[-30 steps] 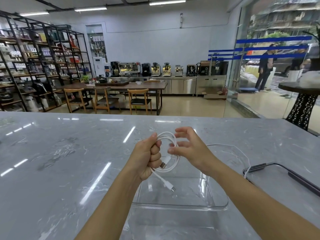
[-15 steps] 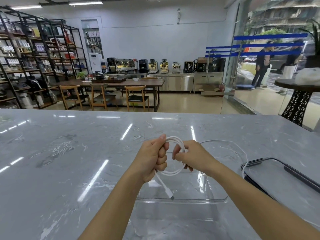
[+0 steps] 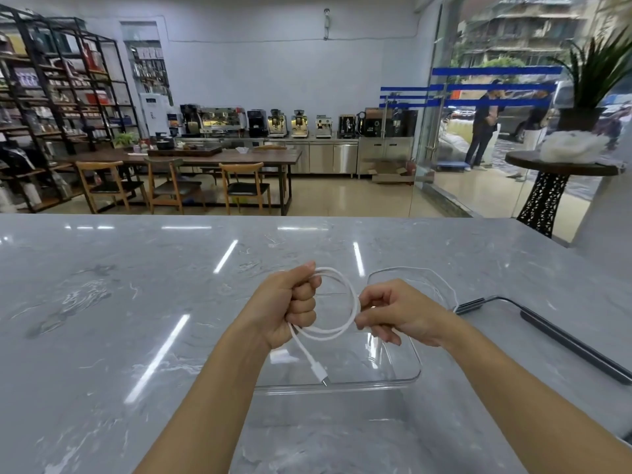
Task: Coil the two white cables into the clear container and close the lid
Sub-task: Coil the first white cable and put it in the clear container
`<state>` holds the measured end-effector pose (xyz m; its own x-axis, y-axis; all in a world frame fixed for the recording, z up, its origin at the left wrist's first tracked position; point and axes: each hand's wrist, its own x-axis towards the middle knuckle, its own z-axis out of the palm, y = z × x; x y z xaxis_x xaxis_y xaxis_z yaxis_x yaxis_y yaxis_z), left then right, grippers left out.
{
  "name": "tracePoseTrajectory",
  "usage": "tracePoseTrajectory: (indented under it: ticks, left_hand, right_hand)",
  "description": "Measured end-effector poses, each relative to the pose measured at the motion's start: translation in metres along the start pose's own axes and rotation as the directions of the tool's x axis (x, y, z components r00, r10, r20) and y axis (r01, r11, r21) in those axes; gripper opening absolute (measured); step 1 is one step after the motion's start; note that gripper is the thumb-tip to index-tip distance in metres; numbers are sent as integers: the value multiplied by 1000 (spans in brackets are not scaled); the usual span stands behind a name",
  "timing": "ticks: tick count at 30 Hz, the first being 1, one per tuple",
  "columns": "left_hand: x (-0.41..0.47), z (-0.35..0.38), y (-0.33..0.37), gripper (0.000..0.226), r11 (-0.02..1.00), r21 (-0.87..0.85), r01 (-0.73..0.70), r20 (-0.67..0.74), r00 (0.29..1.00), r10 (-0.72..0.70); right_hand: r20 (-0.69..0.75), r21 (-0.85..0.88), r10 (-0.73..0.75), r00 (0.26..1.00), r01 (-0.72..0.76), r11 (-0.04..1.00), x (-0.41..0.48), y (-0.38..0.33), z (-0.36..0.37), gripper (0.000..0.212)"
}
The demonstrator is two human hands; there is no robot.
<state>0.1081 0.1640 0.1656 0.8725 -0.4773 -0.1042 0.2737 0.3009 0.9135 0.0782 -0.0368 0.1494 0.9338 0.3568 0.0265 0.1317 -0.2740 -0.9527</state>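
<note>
A white cable [image 3: 345,295] is looped into a coil held above the clear container [image 3: 410,376] on the marble counter. My left hand [image 3: 290,306] is fisted around the coil's left side, and a plug end [image 3: 321,374] hangs down from it over the container. My right hand [image 3: 393,313] pinches the coil's right side. A second, thinner white cable [image 3: 431,273] lies in a loose arc on the counter behind the container, running toward the lid. The clear lid [image 3: 561,336] with its dark rim lies flat to the right.
The grey marble counter [image 3: 136,319] stretches wide to the left and behind. Its far edge faces a room with a wooden table, chairs and shelves. A glass wall and a small round table stand at the right.
My hands have moved apart, widening the loop. My right hand slid from the coil's middle to its right side. The plug end still dangles below my left hand.
</note>
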Motion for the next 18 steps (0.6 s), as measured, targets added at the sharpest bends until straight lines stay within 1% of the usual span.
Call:
tracePoseTrajectory:
  ticks: [1,3,4,5,6,7,8,9,10,11,12,13,15,16,18]
  left_hand:
    - [0,0,1,36,999,42,-5,-11,1000,6]
    - [-2,2,0,34,982,188,-22,-29,999,28]
    - [-2,4,-3,34,970,242,-33,-26,999,41]
    - [-1,7,-5,33,962,269,-43,-24,998,52]
    - [0,11,-7,33,961,271,-44,-29,998,54]
    - [2,14,-10,34,965,259,-39,-34,998,50]
    - [4,18,-12,34,969,244,-37,-33,998,46]
    - [5,21,-14,34,971,235,-39,-27,999,46]
    - [6,24,-17,35,972,233,-41,-21,999,47]
    - [7,27,-19,35,972,233,-40,-19,999,46]
    - [7,30,-22,36,973,229,-37,-21,999,43]
    - [7,32,-24,36,976,214,-36,-23,999,41]
    - [8,35,-28,36,990,137,-15,-23,1000,18]
    - [8,36,-29,36,996,91,4,-21,1000,-2]
    - [7,36,-30,36,999,47,26,-29,999,-25]
  right_hand:
    - [-50,-40,14,999,-16,999,-3,3,-6,17]
    - [-142,-112,14,990,-30,993,-9,6,-19,19]
    - [-154,-180,8,988,-36,983,-13,5,-24,17]
    - [-134,-257,13,991,-47,965,-15,4,-28,12]
    - [-108,-311,14,994,-47,949,-17,2,-28,2]
    - [-87,-304,1,996,-27,952,-19,1,-27,9]
    - [-82,-225,-12,997,-6,974,-19,-1,-24,19]
    - [-86,-102,-25,996,16,995,-18,0,-20,25]
    - [-93,7,-34,995,34,999,-18,-1,-13,26]
    - [-106,75,-46,993,54,996,-16,0,-5,25]
    - [-143,88,-52,988,65,994,-15,-1,4,23]
    - [-207,60,-79,975,94,994,-13,0,11,20]
    - [-349,13,-140,926,155,988,-7,1,21,17]
    - [-400,26,-140,906,163,986,-5,1,23,17]
    - [-445,48,-128,886,167,985,-2,-1,24,18]
